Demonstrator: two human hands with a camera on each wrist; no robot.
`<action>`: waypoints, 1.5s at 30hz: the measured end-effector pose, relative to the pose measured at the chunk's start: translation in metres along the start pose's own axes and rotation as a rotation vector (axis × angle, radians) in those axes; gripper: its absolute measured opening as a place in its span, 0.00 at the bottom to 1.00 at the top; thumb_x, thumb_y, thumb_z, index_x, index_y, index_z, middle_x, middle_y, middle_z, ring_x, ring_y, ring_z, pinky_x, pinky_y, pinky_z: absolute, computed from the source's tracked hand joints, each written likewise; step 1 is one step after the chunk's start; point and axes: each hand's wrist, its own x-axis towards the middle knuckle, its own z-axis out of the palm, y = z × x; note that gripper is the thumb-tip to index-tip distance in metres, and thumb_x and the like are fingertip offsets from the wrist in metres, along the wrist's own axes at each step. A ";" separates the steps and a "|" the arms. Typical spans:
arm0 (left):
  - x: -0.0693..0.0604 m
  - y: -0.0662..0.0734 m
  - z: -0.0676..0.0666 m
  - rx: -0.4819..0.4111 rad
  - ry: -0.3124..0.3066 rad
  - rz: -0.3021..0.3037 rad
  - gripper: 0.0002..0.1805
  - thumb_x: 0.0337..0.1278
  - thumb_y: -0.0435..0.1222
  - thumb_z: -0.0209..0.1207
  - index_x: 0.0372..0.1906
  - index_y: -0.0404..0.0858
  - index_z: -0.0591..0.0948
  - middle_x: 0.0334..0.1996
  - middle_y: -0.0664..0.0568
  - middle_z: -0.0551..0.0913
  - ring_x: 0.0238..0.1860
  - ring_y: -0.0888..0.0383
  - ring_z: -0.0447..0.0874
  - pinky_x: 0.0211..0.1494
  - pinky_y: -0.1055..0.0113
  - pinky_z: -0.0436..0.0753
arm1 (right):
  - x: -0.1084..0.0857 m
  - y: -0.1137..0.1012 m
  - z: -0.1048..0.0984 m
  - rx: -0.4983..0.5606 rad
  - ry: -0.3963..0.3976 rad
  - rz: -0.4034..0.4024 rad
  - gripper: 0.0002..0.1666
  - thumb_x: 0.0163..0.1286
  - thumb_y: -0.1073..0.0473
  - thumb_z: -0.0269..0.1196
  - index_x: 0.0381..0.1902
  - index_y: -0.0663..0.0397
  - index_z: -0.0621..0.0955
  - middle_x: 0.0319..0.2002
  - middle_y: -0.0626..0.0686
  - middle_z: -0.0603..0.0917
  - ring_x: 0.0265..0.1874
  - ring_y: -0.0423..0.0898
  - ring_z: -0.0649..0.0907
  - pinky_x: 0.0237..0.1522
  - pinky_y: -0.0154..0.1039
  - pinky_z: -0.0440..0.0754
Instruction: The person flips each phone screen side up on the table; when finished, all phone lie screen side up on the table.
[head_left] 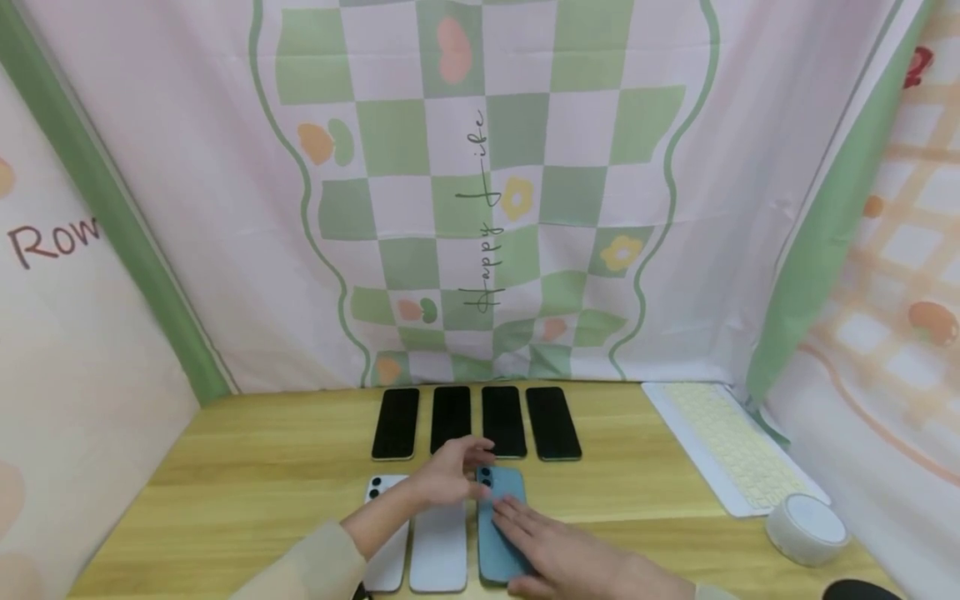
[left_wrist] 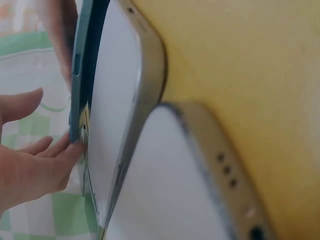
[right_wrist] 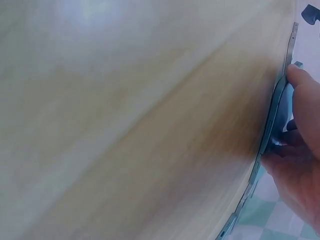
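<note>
A blue phone (head_left: 501, 521) with its camera side up is at the front of the wooden table. My right hand (head_left: 566, 550) holds it, fingers across its back and thumb by the lower right edge. That grip shows from the side in the right wrist view, where part of the hand (right_wrist: 300, 145) is cut off. My left hand (head_left: 448, 473) reaches over the phone's top end. In the left wrist view the left hand's fingertips (left_wrist: 75, 146) touch that end, while its thumb stands apart. Left of it lie two white phones, an outer one (head_left: 386, 554) and an inner one (head_left: 438, 550).
Several phones with dark screens up form a back row, including the leftmost (head_left: 396, 423) and rightmost (head_left: 553, 423). On the right are a keyboard (head_left: 738, 446), a roll of white tape (head_left: 807, 529) and a dark object (head_left: 858, 590). A patterned curtain (head_left: 480, 208) hangs behind.
</note>
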 end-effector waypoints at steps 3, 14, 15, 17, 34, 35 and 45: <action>0.001 -0.002 0.001 -0.061 0.039 -0.008 0.33 0.61 0.26 0.67 0.71 0.29 0.71 0.65 0.36 0.81 0.68 0.37 0.77 0.73 0.39 0.76 | 0.000 0.000 -0.003 0.013 -0.006 0.011 0.50 0.78 0.28 0.46 0.82 0.56 0.60 0.82 0.59 0.62 0.80 0.57 0.67 0.73 0.51 0.78; -0.003 -0.012 0.003 -0.326 0.091 -0.131 0.42 0.49 0.18 0.66 0.74 0.28 0.67 0.66 0.32 0.77 0.61 0.44 0.83 0.64 0.53 0.87 | -0.001 -0.004 -0.009 0.051 -0.006 0.076 0.51 0.76 0.26 0.48 0.83 0.51 0.57 0.83 0.56 0.60 0.79 0.56 0.68 0.73 0.53 0.78; -0.004 -0.012 0.003 -0.342 0.083 -0.147 0.42 0.49 0.18 0.66 0.74 0.27 0.67 0.65 0.32 0.78 0.60 0.45 0.84 0.64 0.54 0.87 | -0.001 -0.004 -0.009 0.060 -0.004 0.082 0.51 0.76 0.26 0.48 0.83 0.51 0.57 0.83 0.56 0.60 0.79 0.56 0.69 0.73 0.53 0.78; -0.005 -0.013 0.003 -0.365 0.075 -0.178 0.42 0.50 0.18 0.66 0.74 0.27 0.67 0.63 0.34 0.80 0.59 0.47 0.86 0.63 0.57 0.88 | 0.000 -0.003 -0.010 0.085 0.000 0.089 0.51 0.76 0.26 0.49 0.84 0.51 0.57 0.83 0.56 0.60 0.79 0.56 0.69 0.73 0.53 0.78; -0.014 -0.015 0.008 -0.489 -0.016 -0.191 0.48 0.50 0.15 0.63 0.79 0.34 0.62 0.75 0.35 0.71 0.58 0.50 0.87 0.57 0.59 0.90 | 0.013 -0.003 -0.025 0.482 0.121 0.244 0.58 0.59 0.41 0.77 0.78 0.62 0.66 0.72 0.65 0.75 0.61 0.53 0.82 0.56 0.45 0.89; -0.015 -0.015 0.008 -0.498 -0.017 -0.187 0.49 0.49 0.15 0.63 0.80 0.34 0.62 0.75 0.35 0.71 0.58 0.51 0.87 0.57 0.60 0.90 | 0.014 -0.003 -0.026 0.544 0.142 0.250 0.56 0.60 0.44 0.77 0.77 0.65 0.66 0.72 0.67 0.75 0.62 0.55 0.81 0.55 0.44 0.90; -0.016 -0.010 0.011 -0.557 -0.059 -0.091 0.51 0.48 0.12 0.62 0.81 0.34 0.59 0.77 0.37 0.69 0.59 0.52 0.86 0.59 0.61 0.89 | 0.021 -0.007 -0.027 0.826 0.389 0.468 0.44 0.63 0.54 0.75 0.70 0.71 0.71 0.62 0.65 0.83 0.60 0.63 0.84 0.60 0.58 0.86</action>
